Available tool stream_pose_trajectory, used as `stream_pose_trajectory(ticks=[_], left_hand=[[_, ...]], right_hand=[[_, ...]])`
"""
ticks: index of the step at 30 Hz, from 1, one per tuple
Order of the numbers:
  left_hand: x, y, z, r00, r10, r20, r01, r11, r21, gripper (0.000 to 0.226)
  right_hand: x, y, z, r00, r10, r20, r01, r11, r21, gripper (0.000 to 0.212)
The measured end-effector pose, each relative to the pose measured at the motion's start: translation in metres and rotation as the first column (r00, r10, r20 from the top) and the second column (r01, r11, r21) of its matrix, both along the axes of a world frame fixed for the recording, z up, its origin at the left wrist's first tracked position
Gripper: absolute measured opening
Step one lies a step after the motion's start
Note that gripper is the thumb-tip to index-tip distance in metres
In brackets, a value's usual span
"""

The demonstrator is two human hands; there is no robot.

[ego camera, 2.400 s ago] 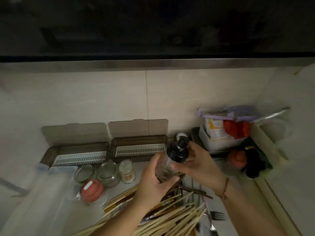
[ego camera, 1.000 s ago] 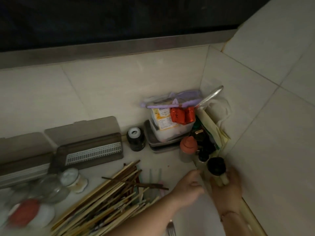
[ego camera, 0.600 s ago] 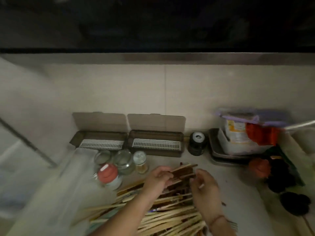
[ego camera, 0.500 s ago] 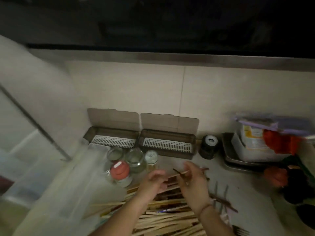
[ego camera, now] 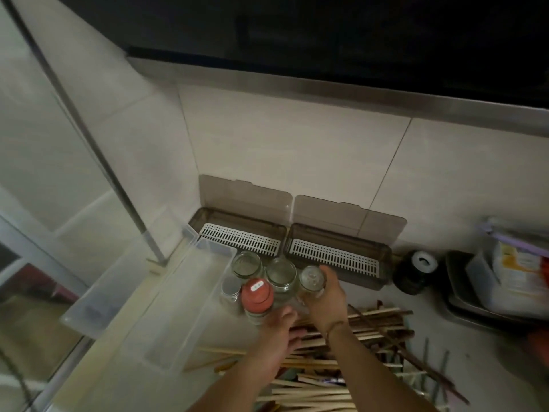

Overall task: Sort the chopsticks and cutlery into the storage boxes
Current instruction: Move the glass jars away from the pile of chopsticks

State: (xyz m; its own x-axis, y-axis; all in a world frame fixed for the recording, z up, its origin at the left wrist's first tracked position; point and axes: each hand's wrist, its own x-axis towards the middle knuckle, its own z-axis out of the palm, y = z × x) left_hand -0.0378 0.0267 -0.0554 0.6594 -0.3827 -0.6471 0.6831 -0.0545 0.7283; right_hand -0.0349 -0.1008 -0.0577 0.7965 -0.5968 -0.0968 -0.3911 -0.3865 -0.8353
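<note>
Two brown storage boxes stand open against the back wall, the left one point(ego camera: 237, 239) and the right one point(ego camera: 335, 257), each with a white slotted tray inside. A big pile of wooden chopsticks point(ego camera: 365, 355) lies on the counter in front, under my forearms. My right hand point(ego camera: 328, 303) grips a small glass jar point(ego camera: 311, 277) just in front of the right box. My left hand point(ego camera: 277, 333) lies against the base of a red-lidded jar point(ego camera: 257, 295); its fingers are hidden, so its hold is unclear.
Two open glass jars point(ego camera: 246, 264) point(ego camera: 280, 276) stand between the red-lidded jar and the boxes. Clear plastic bins point(ego camera: 184, 307) point(ego camera: 98, 301) sit at the left by a metal pole. A black bottle point(ego camera: 416, 272) and a metal tray point(ego camera: 463, 304) holding containers stand at the right.
Both hands left the chopstick pile and moved up and left to the jars. The right hand now holds the small jar. The view swung left.
</note>
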Motion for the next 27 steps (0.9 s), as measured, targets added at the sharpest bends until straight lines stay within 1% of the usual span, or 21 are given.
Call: stream_pose_trajectory(ticks=[2,5,8,9,12,15,17,19,20,24,27], left_hand=[[0.001,0.000,-0.002,1.000,-0.017,-0.012,0.017,1.000,-0.001,0.026],[0.002,0.000,-0.005,0.998,-0.009,-0.058,0.007,1.000,-0.031,0.028],[0.003,-0.004,-0.007,0.992,0.039,-0.121,-0.050,0.995,-0.090,0.021],[0.004,-0.006,-0.006,0.991,0.046,-0.129,-0.060,0.992,-0.107,0.024],[0.005,-0.013,-0.004,0.985,0.074,-0.153,-0.101,0.979,-0.176,0.044],[0.005,-0.020,-0.002,0.982,0.059,-0.178,-0.107,0.955,-0.276,0.041],[0.000,-0.030,0.001,0.983,-0.005,-0.184,-0.059,0.940,-0.337,0.037],[-0.010,-0.044,0.003,0.984,-0.096,-0.152,0.038,0.937,-0.347,0.033],[-0.016,-0.053,0.003,0.982,-0.134,-0.134,0.081,0.938,-0.337,0.032],[-0.045,-0.094,0.004,0.968,-0.234,-0.094,0.196,0.932,-0.305,0.024],[-0.070,-0.126,0.009,0.946,-0.299,-0.122,0.253,0.921,-0.297,0.024]], right_hand=[[0.002,-0.005,0.002,1.000,0.008,-0.021,-0.008,1.000,0.017,0.044],[0.001,-0.009,0.006,0.999,0.031,-0.015,-0.031,1.000,-0.004,0.048],[-0.003,-0.013,0.006,1.000,0.005,0.030,-0.005,1.000,0.014,0.054],[-0.006,-0.016,0.007,0.999,-0.010,0.049,0.009,1.000,0.027,0.057],[-0.021,-0.025,0.018,0.992,-0.028,0.124,0.023,0.999,0.047,0.059],[-0.047,-0.035,0.034,0.986,-0.021,0.165,0.009,0.997,0.073,0.060],[-0.069,-0.041,0.042,0.984,-0.025,0.179,0.007,0.994,0.105,0.067],[-0.093,-0.046,0.045,0.983,-0.047,0.177,0.026,0.993,0.116,0.076],[-0.105,-0.050,0.045,0.981,-0.069,0.181,0.047,0.992,0.119,0.077],[-0.152,-0.071,0.044,0.966,-0.187,0.178,0.176,0.981,0.077,0.059],[-0.185,-0.093,0.047,0.943,-0.294,0.156,0.287,0.956,0.065,0.050]])
